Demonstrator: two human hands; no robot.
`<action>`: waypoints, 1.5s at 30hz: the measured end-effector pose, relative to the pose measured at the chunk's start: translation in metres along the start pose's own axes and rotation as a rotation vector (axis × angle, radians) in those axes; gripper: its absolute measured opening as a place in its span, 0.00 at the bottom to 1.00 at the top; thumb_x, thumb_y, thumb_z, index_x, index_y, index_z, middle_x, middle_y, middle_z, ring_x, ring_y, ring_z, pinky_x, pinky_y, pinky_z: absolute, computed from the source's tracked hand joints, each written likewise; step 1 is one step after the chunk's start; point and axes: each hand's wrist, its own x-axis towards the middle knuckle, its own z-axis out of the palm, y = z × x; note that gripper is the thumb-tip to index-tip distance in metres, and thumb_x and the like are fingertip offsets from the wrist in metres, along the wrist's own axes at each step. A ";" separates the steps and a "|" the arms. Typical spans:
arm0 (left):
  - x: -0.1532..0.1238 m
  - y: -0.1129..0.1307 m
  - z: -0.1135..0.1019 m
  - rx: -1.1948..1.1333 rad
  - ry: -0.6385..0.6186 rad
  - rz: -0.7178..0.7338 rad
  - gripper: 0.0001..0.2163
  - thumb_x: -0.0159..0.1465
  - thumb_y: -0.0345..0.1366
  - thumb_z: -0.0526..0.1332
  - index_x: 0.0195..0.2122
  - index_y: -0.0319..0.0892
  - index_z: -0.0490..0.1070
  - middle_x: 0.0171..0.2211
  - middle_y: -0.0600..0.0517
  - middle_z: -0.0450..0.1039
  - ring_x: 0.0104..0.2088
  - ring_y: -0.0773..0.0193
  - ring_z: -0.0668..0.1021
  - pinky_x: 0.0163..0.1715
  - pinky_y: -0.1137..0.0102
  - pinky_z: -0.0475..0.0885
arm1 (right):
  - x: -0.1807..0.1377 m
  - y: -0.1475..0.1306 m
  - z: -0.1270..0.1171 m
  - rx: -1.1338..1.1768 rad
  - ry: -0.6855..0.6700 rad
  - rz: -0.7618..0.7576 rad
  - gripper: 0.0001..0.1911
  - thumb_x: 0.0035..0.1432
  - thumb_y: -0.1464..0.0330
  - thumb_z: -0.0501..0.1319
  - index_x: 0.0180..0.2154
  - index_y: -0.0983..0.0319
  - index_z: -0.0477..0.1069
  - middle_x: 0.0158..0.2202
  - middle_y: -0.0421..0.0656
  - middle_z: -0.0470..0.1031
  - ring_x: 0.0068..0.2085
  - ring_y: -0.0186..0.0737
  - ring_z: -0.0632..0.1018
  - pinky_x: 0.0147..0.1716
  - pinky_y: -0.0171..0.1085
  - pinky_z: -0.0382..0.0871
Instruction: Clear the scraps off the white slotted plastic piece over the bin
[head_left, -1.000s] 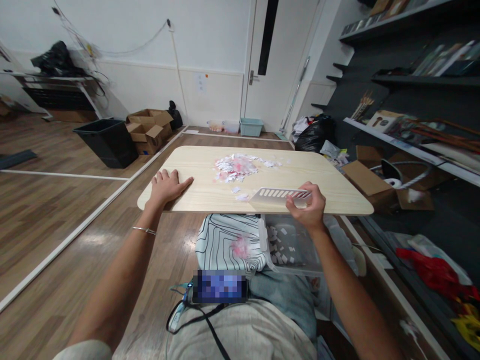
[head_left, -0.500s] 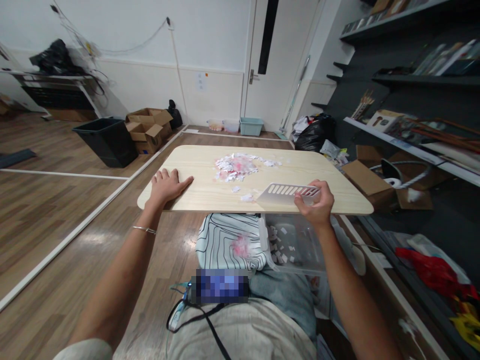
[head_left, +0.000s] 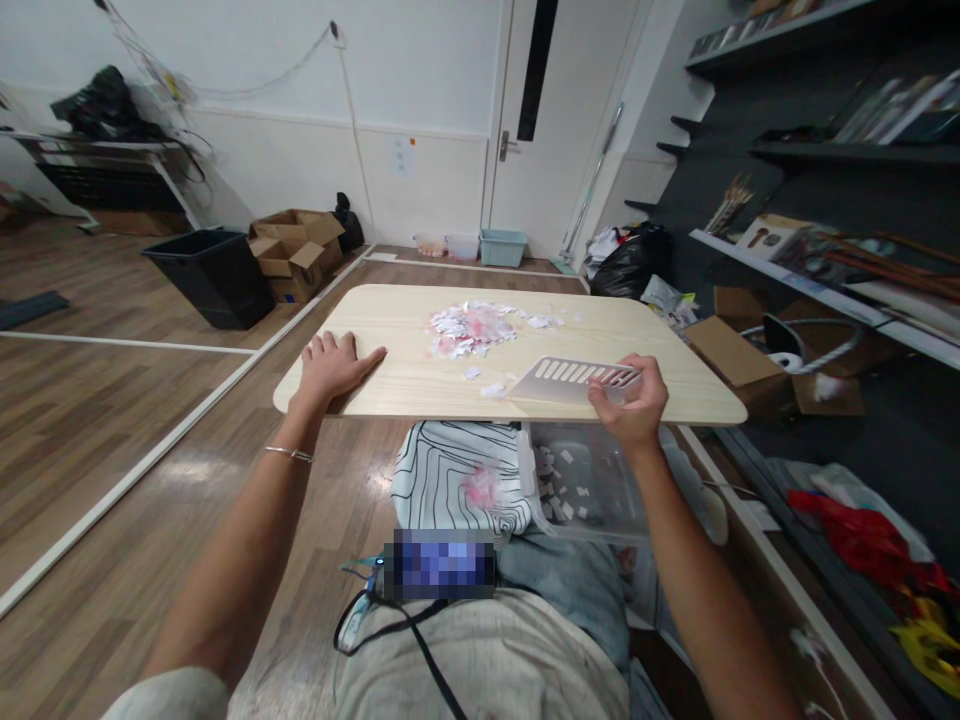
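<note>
My left hand (head_left: 334,368) lies flat with fingers spread on the left part of a pale wooden tabletop (head_left: 405,390). In my right hand (head_left: 631,398) is a thin white slotted plate (head_left: 559,378), gripped at its right end and tilted on edge near the table's front. Left of the plate lie a few loose paper scraps (head_left: 493,391). Farther back, a heap of white and pinkish paper scraps (head_left: 469,328) sits mid-table. Below the front edge, a clear plastic bin (head_left: 600,480) with scattered scraps inside stands under my right forearm.
Beside the bin is a patterned cushion (head_left: 442,480) with a pink stain. A black trash bin (head_left: 214,280) and open cardboard boxes (head_left: 296,250) stand on the floor at left. Shelves (head_left: 847,285) and another open box (head_left: 731,345) line the right side.
The view has shifted very slightly. Both hands, the slotted plate and the paper scraps keep nearly the same places on the table.
</note>
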 end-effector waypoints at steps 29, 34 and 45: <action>0.001 -0.002 -0.001 0.009 -0.007 0.002 0.47 0.76 0.70 0.47 0.77 0.34 0.73 0.81 0.18 0.67 0.81 0.20 0.70 0.78 0.33 0.65 | -0.005 0.003 0.004 0.115 -0.129 0.033 0.26 0.55 0.59 0.82 0.43 0.53 0.67 0.33 0.34 0.68 0.30 0.39 0.69 0.32 0.42 0.71; 0.000 -0.001 -0.003 0.011 -0.016 0.006 0.47 0.76 0.69 0.46 0.77 0.32 0.72 0.81 0.17 0.67 0.81 0.20 0.70 0.79 0.34 0.64 | -0.006 -0.008 0.009 0.133 -0.152 0.008 0.24 0.57 0.57 0.80 0.42 0.52 0.67 0.32 0.34 0.69 0.29 0.40 0.71 0.32 0.42 0.69; -0.001 0.000 -0.004 -0.030 -0.007 -0.008 0.46 0.76 0.70 0.48 0.75 0.35 0.75 0.82 0.18 0.66 0.82 0.19 0.69 0.79 0.33 0.64 | -0.003 -0.007 0.005 0.014 -0.076 -0.020 0.25 0.52 0.58 0.81 0.41 0.52 0.67 0.32 0.34 0.68 0.29 0.40 0.70 0.30 0.44 0.72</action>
